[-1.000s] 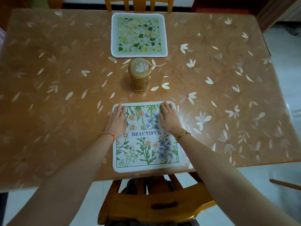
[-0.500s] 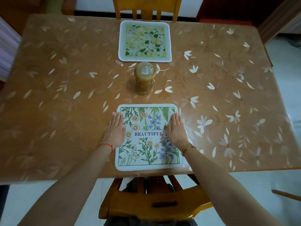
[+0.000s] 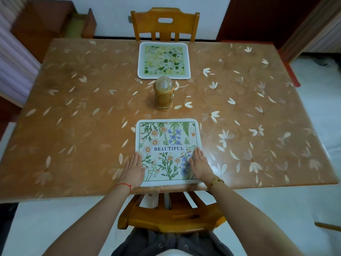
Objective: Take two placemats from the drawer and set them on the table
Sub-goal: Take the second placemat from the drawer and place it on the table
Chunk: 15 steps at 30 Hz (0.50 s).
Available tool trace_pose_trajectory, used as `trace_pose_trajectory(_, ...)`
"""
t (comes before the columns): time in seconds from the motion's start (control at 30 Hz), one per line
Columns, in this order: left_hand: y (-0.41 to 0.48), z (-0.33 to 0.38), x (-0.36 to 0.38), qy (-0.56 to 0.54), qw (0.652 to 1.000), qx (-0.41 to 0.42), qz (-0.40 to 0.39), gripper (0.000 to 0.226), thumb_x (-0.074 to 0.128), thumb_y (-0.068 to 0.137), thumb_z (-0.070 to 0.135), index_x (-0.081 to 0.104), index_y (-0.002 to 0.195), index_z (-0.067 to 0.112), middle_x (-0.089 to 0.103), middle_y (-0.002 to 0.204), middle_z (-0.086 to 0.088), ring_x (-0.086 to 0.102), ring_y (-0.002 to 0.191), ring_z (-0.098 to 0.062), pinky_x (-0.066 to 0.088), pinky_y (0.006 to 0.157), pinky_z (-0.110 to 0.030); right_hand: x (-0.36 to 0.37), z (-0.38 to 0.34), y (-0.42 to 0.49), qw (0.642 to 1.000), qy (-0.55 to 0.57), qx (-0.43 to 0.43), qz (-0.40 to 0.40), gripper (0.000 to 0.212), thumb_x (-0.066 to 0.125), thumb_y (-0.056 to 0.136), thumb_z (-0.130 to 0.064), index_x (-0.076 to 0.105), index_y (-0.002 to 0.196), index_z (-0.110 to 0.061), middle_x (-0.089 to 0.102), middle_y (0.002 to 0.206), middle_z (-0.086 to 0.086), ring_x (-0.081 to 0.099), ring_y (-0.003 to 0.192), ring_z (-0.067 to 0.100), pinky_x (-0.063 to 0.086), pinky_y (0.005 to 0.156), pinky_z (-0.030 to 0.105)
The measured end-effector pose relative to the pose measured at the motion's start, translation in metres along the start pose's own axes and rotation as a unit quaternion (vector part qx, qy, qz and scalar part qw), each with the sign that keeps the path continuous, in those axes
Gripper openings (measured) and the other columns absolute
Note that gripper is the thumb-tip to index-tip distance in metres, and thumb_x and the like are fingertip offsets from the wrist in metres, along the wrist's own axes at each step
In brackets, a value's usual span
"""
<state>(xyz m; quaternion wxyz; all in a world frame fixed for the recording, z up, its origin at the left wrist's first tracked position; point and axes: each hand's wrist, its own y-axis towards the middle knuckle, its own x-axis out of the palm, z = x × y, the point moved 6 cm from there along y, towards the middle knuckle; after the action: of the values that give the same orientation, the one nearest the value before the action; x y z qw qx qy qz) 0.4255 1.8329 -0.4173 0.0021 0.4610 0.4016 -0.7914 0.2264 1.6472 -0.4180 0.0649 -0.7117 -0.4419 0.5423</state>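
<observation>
Left hand (image 3: 133, 169) and right hand (image 3: 199, 165) lay flat, fingers straight, on the near side edges of the placemat marked BEAUTIFUL (image 3: 167, 151), which sat at the table's (image 3: 73, 126) near edge. A gold lantern (image 3: 164, 95) stood between it and the green-and-yellow placemat (image 3: 164, 60) at the far edge. One wooden chair (image 3: 171, 217) was below the near edge, another chair (image 3: 164, 24) beyond the far one.

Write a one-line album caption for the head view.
Left hand and right hand rest flat on edges of the near placemat; the far placemat lies beyond a lantern.
</observation>
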Motion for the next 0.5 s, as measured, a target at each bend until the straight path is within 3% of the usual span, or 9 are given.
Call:
trace_pose_trajectory(0.13, -0.02, 0.007, 0.019, 0.015, 0.999, 0.016, -0.029, 0.065, 0.025, 0.105, 0.029, -0.013, 0.153, 0.006, -0.032, 0.158, -0.006, -0.017, 0.15, -0.022, 0.001, 0.123, -0.041, 0.018, -0.006, -0.023, 1.0, -0.016, -0.012, -0.009, 0.061, 0.02, 0.104, -0.033, 0.007, 0.152, 0.003, -0.001, 0.162, 0.017, -0.001, 0.151, 0.027, 0.008, 0.122, 0.04)
trace_pose_trajectory(0.2, -0.027, 0.01, 0.027, 0.022, 0.998, 0.013, -0.049, 0.065, 0.024, 0.105, 0.029, -0.013, 0.153, 0.005, -0.03, 0.158, -0.008, -0.017, 0.15, -0.025, 0.001, 0.123, -0.042, 0.031, -0.008, -0.035, 1.0, -0.017, -0.005, -0.025, 0.063, 0.019, 0.105, -0.035, 0.003, 0.153, 0.003, -0.005, 0.162, 0.018, -0.005, 0.151, 0.028, 0.004, 0.122, 0.039)
trace_pose_trajectory(0.33, -0.038, 0.009, 0.033, 0.019, 0.997, 0.017, -0.072, 0.066, 0.025, 0.105, 0.03, -0.014, 0.153, 0.006, -0.029, 0.159, -0.009, -0.019, 0.149, -0.026, 0.0, 0.123, -0.042, 0.049, -0.001, -0.054, 0.997, -0.007, 0.057, -0.043, 0.068, 0.017, 0.105, -0.038, -0.007, 0.151, 0.005, -0.015, 0.16, 0.022, -0.012, 0.149, 0.031, -0.003, 0.123, 0.039)
trace_pose_trajectory(0.5, -0.041, -0.001, 0.036, 0.01, 0.998, 0.016, -0.059, 0.066, 0.028, 0.105, 0.03, -0.008, 0.154, 0.003, -0.022, 0.161, -0.012, -0.013, 0.151, -0.027, 0.004, 0.123, -0.041, 0.046, 0.001, -0.067, 0.99, 0.065, 0.125, -0.02, 0.07, 0.016, 0.104, -0.039, -0.006, 0.15, 0.009, -0.013, 0.159, 0.025, -0.009, 0.149, 0.034, -0.002, 0.122, 0.039)
